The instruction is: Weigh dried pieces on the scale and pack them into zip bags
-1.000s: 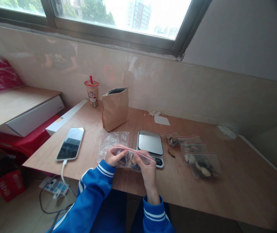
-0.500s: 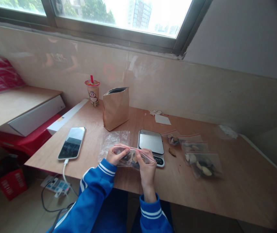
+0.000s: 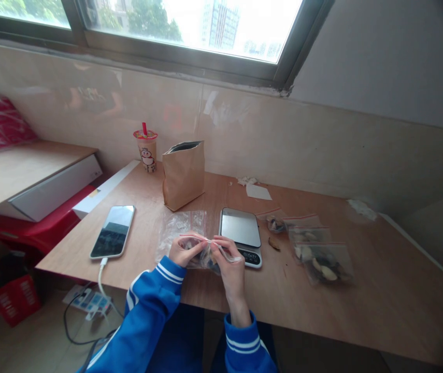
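Observation:
A clear zip bag [image 3: 204, 257] with a red seal strip and dark and pale dried pieces inside is held up over the table's front edge. My left hand [image 3: 183, 250] pinches its strip on the left. My right hand [image 3: 229, 263] grips the strip close beside, thumb near the other thumb. Behind my left hand lies a flat stack of clear plastic bags [image 3: 170, 225]. A kitchen scale [image 3: 240, 228] with a steel plate stands just beyond my right hand, nothing on its plate.
Several filled zip bags [image 3: 330, 261] lie right of the scale, near a loose dried piece [image 3: 274, 244]. A brown paper bag [image 3: 184, 176] and a drink cup [image 3: 146, 151] stand at the back. A phone [image 3: 113, 231] with a charging cable lies left; a white paper [image 3: 259, 192] lies behind the scale.
My hands have drawn closer together along the bag's strip, and the strip now bends between them. The view has shifted slightly.

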{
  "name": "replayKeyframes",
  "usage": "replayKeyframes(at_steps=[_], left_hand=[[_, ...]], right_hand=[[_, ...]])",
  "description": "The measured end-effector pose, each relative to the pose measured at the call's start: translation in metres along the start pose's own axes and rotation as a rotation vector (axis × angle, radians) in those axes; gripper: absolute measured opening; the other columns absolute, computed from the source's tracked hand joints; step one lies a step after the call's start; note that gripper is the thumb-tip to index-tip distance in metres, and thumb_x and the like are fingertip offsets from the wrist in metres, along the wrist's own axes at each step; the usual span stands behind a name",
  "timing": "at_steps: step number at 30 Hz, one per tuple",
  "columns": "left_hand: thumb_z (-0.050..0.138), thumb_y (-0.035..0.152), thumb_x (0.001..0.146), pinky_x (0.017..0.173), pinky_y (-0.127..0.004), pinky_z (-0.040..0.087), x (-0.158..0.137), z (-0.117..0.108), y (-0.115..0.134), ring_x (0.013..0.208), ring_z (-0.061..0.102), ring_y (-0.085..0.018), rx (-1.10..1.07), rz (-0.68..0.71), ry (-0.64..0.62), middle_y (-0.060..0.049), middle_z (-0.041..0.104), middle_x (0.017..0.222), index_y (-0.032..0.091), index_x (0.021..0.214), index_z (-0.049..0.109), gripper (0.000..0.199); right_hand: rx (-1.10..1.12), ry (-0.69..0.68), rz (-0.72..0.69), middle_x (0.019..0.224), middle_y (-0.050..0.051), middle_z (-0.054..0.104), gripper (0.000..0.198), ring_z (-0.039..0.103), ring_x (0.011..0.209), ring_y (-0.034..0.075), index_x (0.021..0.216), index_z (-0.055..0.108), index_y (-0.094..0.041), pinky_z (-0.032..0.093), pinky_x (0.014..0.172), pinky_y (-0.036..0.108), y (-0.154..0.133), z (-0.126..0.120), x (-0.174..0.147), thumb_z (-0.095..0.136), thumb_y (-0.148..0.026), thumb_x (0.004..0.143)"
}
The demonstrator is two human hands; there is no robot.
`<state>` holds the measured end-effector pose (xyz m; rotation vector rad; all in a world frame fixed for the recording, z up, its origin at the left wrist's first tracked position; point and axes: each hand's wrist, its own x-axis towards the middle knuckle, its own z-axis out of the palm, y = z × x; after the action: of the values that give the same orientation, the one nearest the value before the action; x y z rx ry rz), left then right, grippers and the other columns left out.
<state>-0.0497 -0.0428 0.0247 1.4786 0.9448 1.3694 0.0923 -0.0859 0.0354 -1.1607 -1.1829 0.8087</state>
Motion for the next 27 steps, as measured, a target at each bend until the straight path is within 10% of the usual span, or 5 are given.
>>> replayKeyframes(at_steps=[27], left_hand=[[0.076,0.038,0.067,0.068,-0.029,0.054,0.004,0.003,0.001,0.071,0.066,-0.019,-0.037,-0.068,0.223,-0.006,0.071,0.072,0.016,0.069,0.074,0.023]], right_hand=[[-0.225,0.12,-0.086,0.074,0.003,0.069,0.021,0.058,0.075,0.019,0.073,0.071,-0.021,0.043,0.075,0.031,-0.005,0.024,0.014,0.065,-0.039,0.083]])
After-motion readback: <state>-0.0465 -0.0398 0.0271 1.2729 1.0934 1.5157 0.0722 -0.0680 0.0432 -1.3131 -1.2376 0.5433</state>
